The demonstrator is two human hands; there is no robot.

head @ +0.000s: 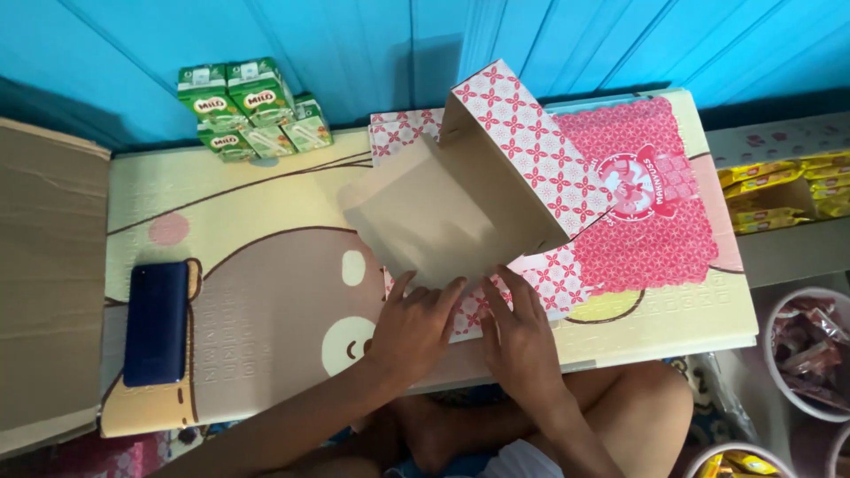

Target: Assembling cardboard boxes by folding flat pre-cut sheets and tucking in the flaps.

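Note:
A cardboard box blank (496, 181), brown inside with a pink-and-white flower print outside, stands half folded up from the mat. My left hand (414, 326) presses flat on its near brown flap, fingers spread. Beside it, my right hand (518, 332) lies flat on the printed bottom panel. Neither hand grips anything. A stack of flat pink printed sheets (651, 212) lies under and to the right of the box.
A cream cartoon foam mat (266, 292) covers the floor. A dark blue phone (157, 323) lies at its left. Green drink cartons (252, 108) stand at the back left. Flat brown cardboard (49, 274) lies far left. Yellow packets (784, 190) and snack tubs (810, 350) are at right.

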